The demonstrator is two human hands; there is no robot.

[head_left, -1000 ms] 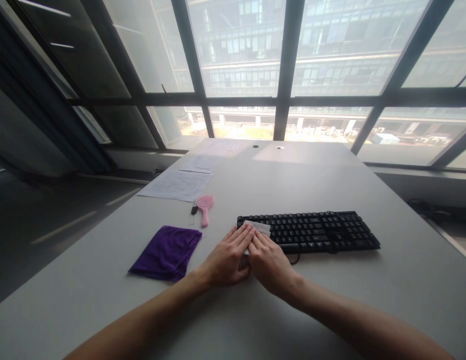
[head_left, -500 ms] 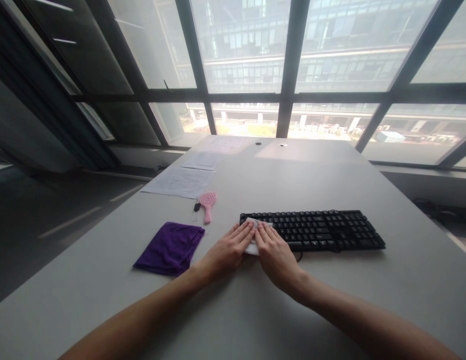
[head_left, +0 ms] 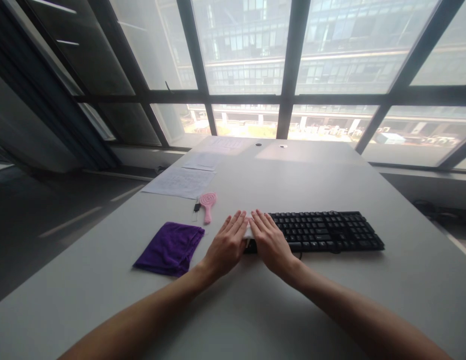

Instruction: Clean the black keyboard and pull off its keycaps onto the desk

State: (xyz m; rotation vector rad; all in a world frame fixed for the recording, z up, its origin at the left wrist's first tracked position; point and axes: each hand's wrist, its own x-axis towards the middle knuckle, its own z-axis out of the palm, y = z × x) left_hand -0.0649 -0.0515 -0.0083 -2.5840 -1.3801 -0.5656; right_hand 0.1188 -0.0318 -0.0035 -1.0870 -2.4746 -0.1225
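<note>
My left hand (head_left: 227,242) and my right hand (head_left: 267,240) lie side by side, palms down and fingers stretched out, over the left end of a black keyboard (head_left: 323,231). They press flat on a small white wipe (head_left: 249,232), of which only a sliver shows between them. The keyboard lies on a long grey table (head_left: 311,175).
A folded purple cloth (head_left: 168,248) lies left of my hands. Behind it are a pink hairbrush (head_left: 208,204), a small black-and-white object (head_left: 195,210) and printed sheets of paper (head_left: 180,182). Large windows stand beyond the table's far edge.
Both hands have slid forward with the white wipe, further onto the keyboard's left end. The wipe is now almost fully hidden under them.
</note>
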